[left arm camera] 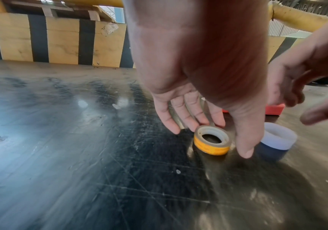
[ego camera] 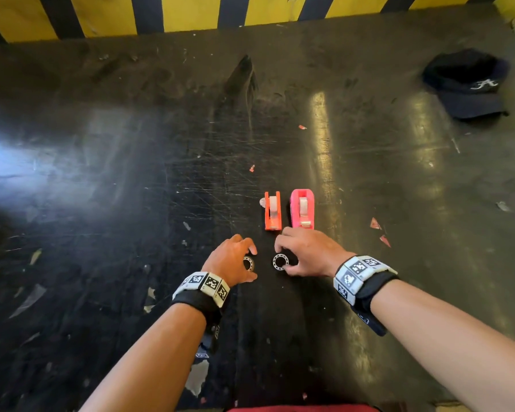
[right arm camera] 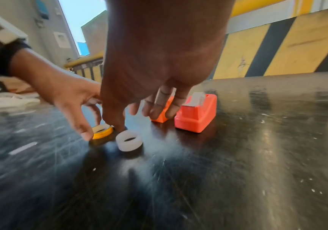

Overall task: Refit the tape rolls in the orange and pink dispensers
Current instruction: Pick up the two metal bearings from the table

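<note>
The orange dispenser (ego camera: pixel 272 211) and the pink dispenser (ego camera: pixel 302 208) stand side by side on the dark table (ego camera: pixel 161 173). Just in front of them two loose tape rolls lie flat. My left hand (ego camera: pixel 252 264) straddles the yellow-sided roll (left arm camera: pixel 211 140); its fingertips (left arm camera: pixel 198 124) touch the far rim and its thumb (left arm camera: pixel 244 149) hangs just beside the roll without closing. My right hand (ego camera: pixel 283 261) hovers over the white roll (right arm camera: pixel 129 142), thumb (right arm camera: pixel 116 124) down behind it, fingers spread above, gripping nothing.
A dark cap (ego camera: pixel 467 84) lies at the table's far right. A yellow-and-black striped barrier (ego camera: pixel 191 13) runs along the far edge. Small scraps of red and white paper (ego camera: pixel 375 224) dot the scratched surface. White cloth (right arm camera: pixel 13 101) lies off to the left.
</note>
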The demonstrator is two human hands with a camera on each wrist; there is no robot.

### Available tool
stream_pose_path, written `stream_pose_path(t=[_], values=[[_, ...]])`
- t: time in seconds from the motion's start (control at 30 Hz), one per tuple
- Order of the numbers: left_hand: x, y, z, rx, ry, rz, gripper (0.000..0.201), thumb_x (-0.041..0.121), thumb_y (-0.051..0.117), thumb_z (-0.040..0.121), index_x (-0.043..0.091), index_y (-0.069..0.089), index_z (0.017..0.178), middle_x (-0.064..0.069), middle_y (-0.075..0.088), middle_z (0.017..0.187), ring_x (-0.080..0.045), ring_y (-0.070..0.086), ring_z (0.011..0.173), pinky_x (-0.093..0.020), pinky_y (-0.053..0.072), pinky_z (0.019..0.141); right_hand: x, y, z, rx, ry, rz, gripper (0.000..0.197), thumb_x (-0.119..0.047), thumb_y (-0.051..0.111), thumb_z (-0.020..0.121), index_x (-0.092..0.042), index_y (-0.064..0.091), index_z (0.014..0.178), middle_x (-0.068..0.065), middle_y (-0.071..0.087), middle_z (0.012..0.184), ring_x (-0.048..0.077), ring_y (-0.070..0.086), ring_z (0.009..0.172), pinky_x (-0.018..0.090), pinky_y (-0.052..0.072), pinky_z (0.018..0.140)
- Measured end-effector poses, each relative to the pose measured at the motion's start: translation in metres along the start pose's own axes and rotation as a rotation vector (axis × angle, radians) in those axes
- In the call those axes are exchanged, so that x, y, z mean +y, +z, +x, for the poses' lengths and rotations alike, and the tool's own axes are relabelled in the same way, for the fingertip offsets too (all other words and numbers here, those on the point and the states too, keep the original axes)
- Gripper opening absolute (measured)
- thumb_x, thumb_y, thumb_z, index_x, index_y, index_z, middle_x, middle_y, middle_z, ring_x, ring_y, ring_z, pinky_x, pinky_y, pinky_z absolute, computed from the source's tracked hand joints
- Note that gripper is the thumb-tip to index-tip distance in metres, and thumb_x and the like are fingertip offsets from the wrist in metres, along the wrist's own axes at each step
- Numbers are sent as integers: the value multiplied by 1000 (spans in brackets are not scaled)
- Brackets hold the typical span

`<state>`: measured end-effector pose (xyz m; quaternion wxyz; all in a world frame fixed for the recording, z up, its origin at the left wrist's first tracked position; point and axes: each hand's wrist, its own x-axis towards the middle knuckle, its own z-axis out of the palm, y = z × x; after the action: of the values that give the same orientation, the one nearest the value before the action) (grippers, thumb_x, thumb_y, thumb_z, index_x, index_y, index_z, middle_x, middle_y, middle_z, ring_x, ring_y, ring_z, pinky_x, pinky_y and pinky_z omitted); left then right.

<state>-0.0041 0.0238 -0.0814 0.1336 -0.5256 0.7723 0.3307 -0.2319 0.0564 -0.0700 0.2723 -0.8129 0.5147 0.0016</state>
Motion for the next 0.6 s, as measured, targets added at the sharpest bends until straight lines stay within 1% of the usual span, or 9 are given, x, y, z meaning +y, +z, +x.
stream_pose_path(t=[0.03,0.1,0.17,0.23,0.3,0.37,0.47,0.53,0.6], values=[[-1,2,-1,3,3,-13,56,34,87,75,29,59,123,1,55,122,-19,61,111,-39,56,99,-2,4,-1,-24,14,-2,37,-34,80,81,-25,62,112,-3,59,110,18,59,95,32,49,73],[-4,6,-3,22,11,-38,52,30,87,75,28,61,121,1,56,119,-20,62,109,-36,56,98,-5,13,-1,-59,37,2,39,-31,79,83,-24,61,117,-1,57,114,20,59,100,35,51,75],[-7,6,-6,32,10,-58,46,29,85,78,26,64,118,1,58,118,-21,63,108,-35,57,96,-6,18,-1,-84,48,-7,35,-28,76,86,-23,60,117,1,58,113,24,61,101,40,53,77],[-10,3,-8,30,13,-95,42,30,84,79,25,66,116,0,59,117,-22,64,106,-37,58,95,-10,17,0,-82,46,-14,32,-28,74,88,-22,60,115,1,60,110,25,63,100,40,53,78],[-14,-7,-8,57,22,-141,41,31,84,78,25,69,115,-2,62,115,-22,66,104,-39,58,95,-17,11,5,-59,39,9,29,-29,74,86,-22,61,111,0,62,108,24,63,98,40,54,78],[-20,-21,-5,123,26,-164,42,30,86,77,22,72,116,-5,66,114,-24,67,103,-40,57,95,-24,2,17,-8,39,51,31,-28,75,83,-23,61,110,-1,63,108,24,62,98,42,56,80],[-29,-46,7,233,26,-152,42,31,84,81,19,73,120,-9,69,115,-28,68,106,-41,55,96,-27,-12,47,81,64,67,37,-28,74,80,-23,65,116,0,64,113,27,63,110,46,57,86],[-34,-60,17,291,17,-133,42,32,82,83,19,73,122,-10,69,118,-29,68,108,-40,54,96,-32,-22,70,120,99,-6,33,-30,74,82,-22,68,114,1,65,111,29,62,108,47,55,87],[-37,-67,27,323,0,-90,44,35,81,84,21,72,125,-8,69,121,-29,68,110,-41,54,96,-36,-29,89,111,143,-116,34,-34,71,89,-22,67,121,0,66,118,28,59,114,45,48,94]])
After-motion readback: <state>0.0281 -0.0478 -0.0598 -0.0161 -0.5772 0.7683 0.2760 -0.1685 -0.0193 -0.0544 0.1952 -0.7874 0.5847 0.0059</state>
